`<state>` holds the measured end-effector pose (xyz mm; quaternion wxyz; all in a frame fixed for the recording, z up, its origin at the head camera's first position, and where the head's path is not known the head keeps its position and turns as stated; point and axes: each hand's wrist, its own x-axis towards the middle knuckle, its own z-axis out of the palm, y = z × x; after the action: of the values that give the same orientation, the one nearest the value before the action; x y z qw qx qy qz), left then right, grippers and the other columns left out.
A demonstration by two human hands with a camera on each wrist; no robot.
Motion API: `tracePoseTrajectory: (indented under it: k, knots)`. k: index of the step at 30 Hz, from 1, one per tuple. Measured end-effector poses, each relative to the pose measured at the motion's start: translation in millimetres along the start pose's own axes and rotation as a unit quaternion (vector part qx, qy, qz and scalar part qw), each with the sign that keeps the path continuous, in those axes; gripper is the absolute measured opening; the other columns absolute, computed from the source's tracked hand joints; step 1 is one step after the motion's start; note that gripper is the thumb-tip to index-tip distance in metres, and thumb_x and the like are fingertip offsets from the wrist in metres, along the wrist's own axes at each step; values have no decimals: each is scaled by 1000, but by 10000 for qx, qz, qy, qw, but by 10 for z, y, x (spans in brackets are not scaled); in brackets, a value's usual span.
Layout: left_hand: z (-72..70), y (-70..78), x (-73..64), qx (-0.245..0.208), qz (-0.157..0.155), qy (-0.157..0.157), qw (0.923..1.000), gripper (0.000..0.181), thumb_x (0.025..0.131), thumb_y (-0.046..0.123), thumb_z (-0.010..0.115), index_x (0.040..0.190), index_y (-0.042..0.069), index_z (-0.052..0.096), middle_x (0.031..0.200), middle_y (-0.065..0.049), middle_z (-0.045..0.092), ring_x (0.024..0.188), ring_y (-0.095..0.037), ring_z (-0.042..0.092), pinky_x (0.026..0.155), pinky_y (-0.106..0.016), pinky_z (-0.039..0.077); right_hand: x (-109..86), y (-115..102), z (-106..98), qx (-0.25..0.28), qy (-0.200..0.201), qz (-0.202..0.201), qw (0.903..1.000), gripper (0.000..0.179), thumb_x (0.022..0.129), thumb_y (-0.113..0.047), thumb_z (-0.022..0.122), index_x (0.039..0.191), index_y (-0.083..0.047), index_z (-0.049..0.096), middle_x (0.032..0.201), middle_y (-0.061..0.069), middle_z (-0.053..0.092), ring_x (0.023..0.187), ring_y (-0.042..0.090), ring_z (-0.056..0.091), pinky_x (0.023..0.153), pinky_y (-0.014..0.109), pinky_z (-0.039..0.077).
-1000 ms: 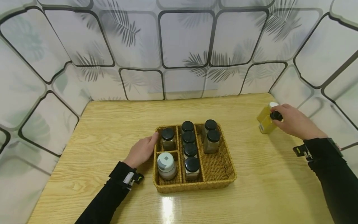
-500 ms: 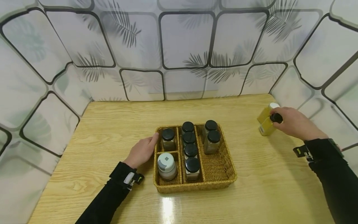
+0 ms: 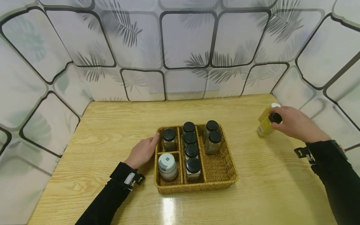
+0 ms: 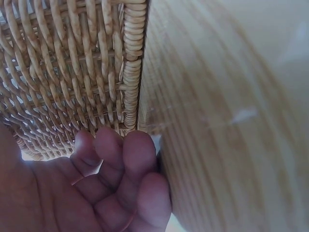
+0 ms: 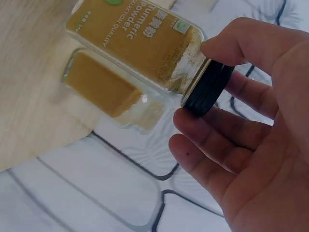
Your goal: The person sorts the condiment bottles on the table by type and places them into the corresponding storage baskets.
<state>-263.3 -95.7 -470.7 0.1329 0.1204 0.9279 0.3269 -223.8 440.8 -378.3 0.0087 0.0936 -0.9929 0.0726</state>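
At the table's right, my right hand pinches a turmeric powder jar by its black lid, thumb on one side and fingers on the other. The jar tilts in the head view. Right behind it stands a second jar of yellow powder with a white lid. My left hand holds the left side of a wicker basket, thumb at the rim. Curled fingers touch the lower outer wall in the left wrist view.
Several black-lidded spice jars stand in the basket's compartments. A jar with a pale lid sits in the front-left one. Patterned sheeting rises behind the wooden table and at both sides.
My right hand has shifted the turmeric jar slightly left and up, tilting it more. The left hand and the basket look unchanged.
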Motion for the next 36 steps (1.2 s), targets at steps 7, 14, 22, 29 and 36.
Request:
tracePoseTrajectory:
  k: [7, 14, 22, 29, 36]
  knots:
    - [-3, -11, 1, 43, -27, 7, 10000, 84, 102, 71, 10, 113, 9, 65, 69, -5, 40, 87, -23, 60, 86, -44, 44, -20, -245, -123, -143, 283, -210, 9993, 40, 90, -15, 73, 127, -5, 60, 115, 19, 64, 94, 32, 63, 78, 48, 47]
    - [0, -8, 1, 64, 51, 36, 10000, 84, 102, 70, 10, 114, 8, 66, 74, -9, 51, 95, -24, 64, 89, -46, 47, -43, -492, -236, -165, 317, -318, 9989, 43, 88, -17, 75, 127, -5, 61, 116, 19, 63, 97, 31, 63, 79, 50, 48]
    - [-8, -1, 2, 59, 90, 59, 9999, 85, 103, 69, 10, 115, 8, 67, 81, -12, 58, 97, -25, 65, 89, -45, 47, -85, -778, -352, -186, 638, -728, 9951, 40, 86, -17, 78, 122, -9, 64, 111, 13, 64, 94, 26, 61, 74, 46, 48]
    - [-14, 4, 4, 50, 120, 100, 9999, 86, 103, 69, 11, 126, 7, 66, 111, -17, 68, 113, -32, 66, 95, -50, 48, -126, -1042, -433, -214, 720, -990, 9923, 40, 83, -18, 80, 120, -12, 65, 111, 8, 66, 93, 21, 60, 71, 41, 48]
    - [0, 0, 5, 86, 96, 55, 9999, 84, 102, 70, 10, 107, 8, 65, 77, -10, 52, 92, -24, 63, 84, -43, 44, -194, -1273, -460, -321, 1039, -1638, 9805, 40, 79, -17, 82, 115, -13, 66, 106, 1, 66, 86, 13, 59, 65, 35, 49]
